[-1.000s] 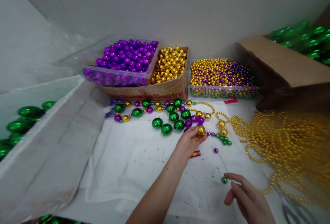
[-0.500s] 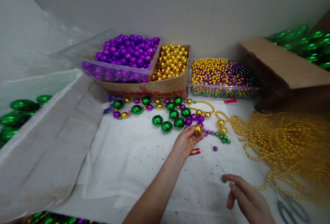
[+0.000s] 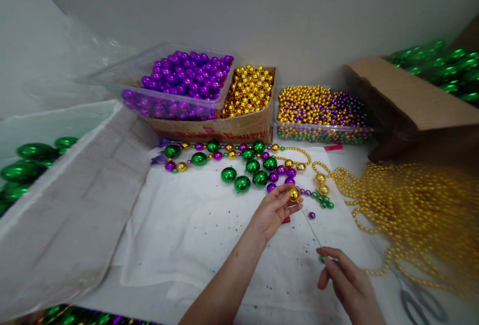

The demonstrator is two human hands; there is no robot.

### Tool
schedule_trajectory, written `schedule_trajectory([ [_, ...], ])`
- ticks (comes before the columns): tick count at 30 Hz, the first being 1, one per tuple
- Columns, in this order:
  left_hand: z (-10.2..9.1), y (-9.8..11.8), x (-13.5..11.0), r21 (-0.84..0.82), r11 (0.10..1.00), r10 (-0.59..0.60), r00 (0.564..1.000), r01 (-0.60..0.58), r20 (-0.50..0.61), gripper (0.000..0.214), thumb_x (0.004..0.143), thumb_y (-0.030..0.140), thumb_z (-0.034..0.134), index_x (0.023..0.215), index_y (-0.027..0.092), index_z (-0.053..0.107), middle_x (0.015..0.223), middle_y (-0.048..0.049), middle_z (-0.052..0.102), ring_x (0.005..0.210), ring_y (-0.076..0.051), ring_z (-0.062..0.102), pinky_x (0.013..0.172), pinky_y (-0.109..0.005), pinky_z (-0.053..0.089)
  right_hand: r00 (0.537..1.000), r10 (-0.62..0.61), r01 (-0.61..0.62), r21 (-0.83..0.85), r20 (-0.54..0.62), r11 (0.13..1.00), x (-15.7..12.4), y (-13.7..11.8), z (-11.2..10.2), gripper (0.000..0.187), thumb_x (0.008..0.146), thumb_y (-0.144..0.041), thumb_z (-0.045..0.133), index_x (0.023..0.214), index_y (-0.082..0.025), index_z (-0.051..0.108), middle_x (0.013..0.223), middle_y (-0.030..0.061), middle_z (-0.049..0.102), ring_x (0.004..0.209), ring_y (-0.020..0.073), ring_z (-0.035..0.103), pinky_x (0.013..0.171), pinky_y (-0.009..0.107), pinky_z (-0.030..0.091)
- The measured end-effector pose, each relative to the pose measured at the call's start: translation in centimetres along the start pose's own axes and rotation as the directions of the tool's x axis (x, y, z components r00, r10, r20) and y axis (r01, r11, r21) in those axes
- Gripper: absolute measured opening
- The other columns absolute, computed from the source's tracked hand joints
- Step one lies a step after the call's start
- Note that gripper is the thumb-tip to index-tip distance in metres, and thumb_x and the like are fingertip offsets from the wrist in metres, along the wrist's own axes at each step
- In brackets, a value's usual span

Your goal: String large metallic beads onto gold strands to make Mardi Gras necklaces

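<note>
My left hand pinches a large gold bead between thumb and fingers, just above the white cloth. A thin, straight wire or needle runs from that bead down to my right hand. The fingertips of the right hand are closed on its lower end. A small green bead shows at those fingertips; whether it is held or lies behind them I cannot tell. Beyond the left hand lie loose green balls and purple beads. One small purple bead sits between the hands.
A strung bead garland lies at the back. Behind it stand a tub of purple beads, a box of gold beads and a tub of mixed beads. At right are gold bead chains and scissors.
My left hand has moved slightly right and down with the gold bead. The right hand has shifted a little left and up, so the two are closer together.
</note>
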State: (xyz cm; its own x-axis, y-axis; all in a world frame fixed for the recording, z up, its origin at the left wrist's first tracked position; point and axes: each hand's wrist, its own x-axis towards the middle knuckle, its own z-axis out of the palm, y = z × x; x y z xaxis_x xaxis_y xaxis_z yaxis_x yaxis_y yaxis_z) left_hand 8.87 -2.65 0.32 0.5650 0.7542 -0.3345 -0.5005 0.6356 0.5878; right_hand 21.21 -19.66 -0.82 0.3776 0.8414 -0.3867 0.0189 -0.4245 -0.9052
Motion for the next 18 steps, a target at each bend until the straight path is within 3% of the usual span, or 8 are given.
schedule_trajectory([
  [18, 0.2, -0.2, -0.6, 0.149, 0.984, 0.102, 0.994, -0.096, -0.033, 0.035, 0.076, 0.025, 0.07, 0.108, 0.015, 0.058, 0.101, -0.0107, 0.066, 0.091, -0.023, 0.067, 0.076, -0.032, 0.053, 1.0, 0.013, -0.013, 0.091, -0.002, 0.996, 0.4, 1.0, 0.0, 0.053, 0.077, -0.061, 0.054, 0.102, -0.015, 0.062, 0.053, 0.0014, 0.059, 0.036, 0.0047, 0.024, 0.041, 0.022, 0.009],
])
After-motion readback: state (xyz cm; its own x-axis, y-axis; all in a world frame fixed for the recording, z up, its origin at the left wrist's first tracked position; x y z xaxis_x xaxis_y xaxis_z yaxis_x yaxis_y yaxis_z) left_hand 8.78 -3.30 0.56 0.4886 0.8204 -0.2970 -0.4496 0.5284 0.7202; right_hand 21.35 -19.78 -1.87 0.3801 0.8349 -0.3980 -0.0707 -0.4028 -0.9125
